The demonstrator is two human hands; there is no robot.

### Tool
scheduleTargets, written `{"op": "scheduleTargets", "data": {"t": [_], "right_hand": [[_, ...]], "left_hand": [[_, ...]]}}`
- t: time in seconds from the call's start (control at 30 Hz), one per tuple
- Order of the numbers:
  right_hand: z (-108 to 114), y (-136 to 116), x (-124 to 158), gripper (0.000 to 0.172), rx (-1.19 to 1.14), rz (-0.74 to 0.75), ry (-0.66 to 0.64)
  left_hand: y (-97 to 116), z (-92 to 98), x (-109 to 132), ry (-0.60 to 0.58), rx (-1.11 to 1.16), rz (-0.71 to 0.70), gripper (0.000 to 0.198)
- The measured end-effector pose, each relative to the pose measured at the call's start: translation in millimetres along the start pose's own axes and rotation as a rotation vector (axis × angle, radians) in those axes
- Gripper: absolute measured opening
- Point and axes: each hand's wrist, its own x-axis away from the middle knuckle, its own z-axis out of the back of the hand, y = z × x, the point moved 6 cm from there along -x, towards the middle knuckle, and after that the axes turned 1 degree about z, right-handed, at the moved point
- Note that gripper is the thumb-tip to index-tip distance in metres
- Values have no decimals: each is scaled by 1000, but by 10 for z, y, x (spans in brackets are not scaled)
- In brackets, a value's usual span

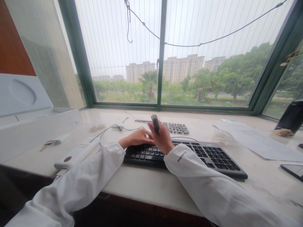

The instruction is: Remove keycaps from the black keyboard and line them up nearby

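Observation:
A black keyboard (146, 155) lies on the pale counter, with keycaps on its left part and bare key sockets across its right part. My right hand (163, 137) is closed around a short dark-handled tool (155, 123) held upright over the keyboard; its lower end is hidden by the hand. Close beside it, my left hand (137, 137) rests at the keyboard's back left edge. Its thumb and fingers bend toward each other, and their tips are partly hidden behind the right hand. Rows of loose black keycaps (177, 128) lie behind the keyboard.
At the left are a white box (40, 126), a white power strip (75, 154) with a dark cable (118, 127), and keys (50, 143). Paper sheets (255, 138), a phone (293, 170) and a dark object (291, 116) are at the right. Behind stands a window (162, 63).

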Motion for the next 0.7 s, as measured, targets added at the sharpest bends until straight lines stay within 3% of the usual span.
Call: {"op": "scheduleTargets", "data": {"t": [0.1,0.2,0.27,0.37,0.5,0.7], "right_hand": [[305,125,-143,35,77,-102,123],[516,265,-241,32,227,-152,69],[582,357,-269,31,364,-149,-30],[554,519,-256,32,506,-135,-277],[461,721,-171,27,485,-165,-634],[460,803,-131,30,381,-174,-793]], "left_hand": [[50,-25,1,-98,33,29,34],[86,-8,2,-104,38,26,34],[93,-6,3,-106,30,20,34],[95,-8,4,-107,12,-2,33],[84,-2,0,-91,-7,-13,32],[81,11,-5,-66,-17,-6,35]]}}
